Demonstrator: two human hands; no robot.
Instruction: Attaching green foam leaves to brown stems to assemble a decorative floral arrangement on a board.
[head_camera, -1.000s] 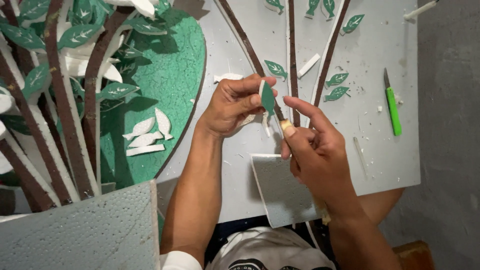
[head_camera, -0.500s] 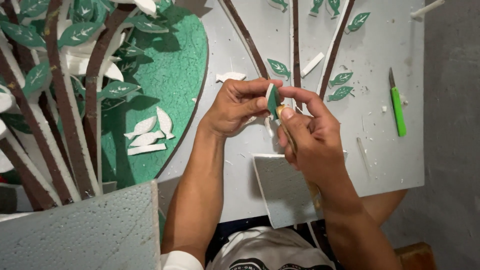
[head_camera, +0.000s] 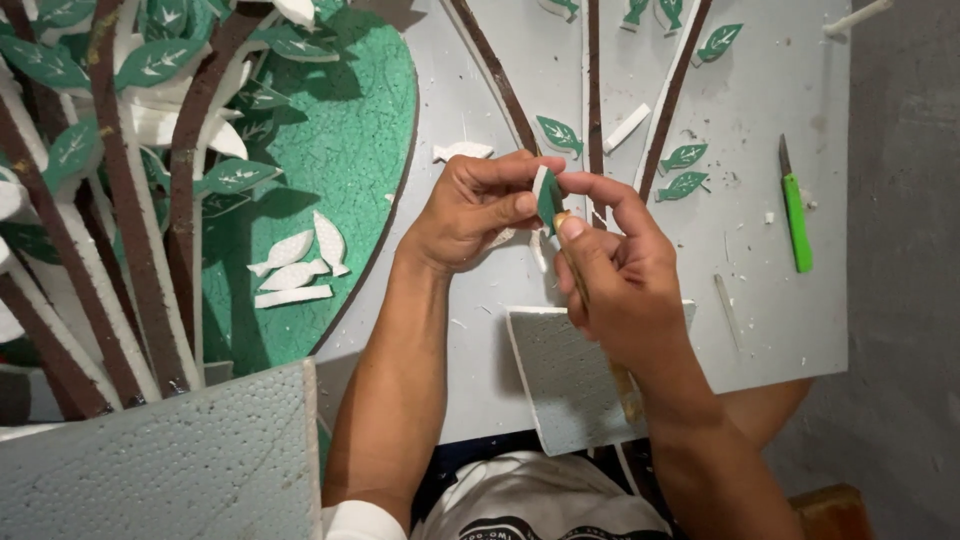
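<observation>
At the left of the frame the tree decoration (head_camera: 150, 200), with brown branches, green and white leaves and a green foam ground, is cut off by the left and top edges. A grey foam block (head_camera: 160, 460) fills the lower left corner and hides what lies under it.

At centre the left hand (head_camera: 470, 215) has its fingers (head_camera: 515, 170) closed on a small leaf piece (head_camera: 545, 195), green on one face with a white edge, held upright above the grey board (head_camera: 760, 320). The leaf is seen almost edge-on, so its markings cannot be made out.

The right hand (head_camera: 620, 290) meets it from the lower right, forefinger and thumb pinched on the leaf. It also grips a thin wooden stick (head_camera: 625, 390); the stick's tip is hidden behind the thumb. A small foam slab (head_camera: 560, 390) lies partly beneath this hand.

At right a green-handled knife (head_camera: 796, 215) lies alone, with open board around it. The board's right edge borders grey floor.
</observation>
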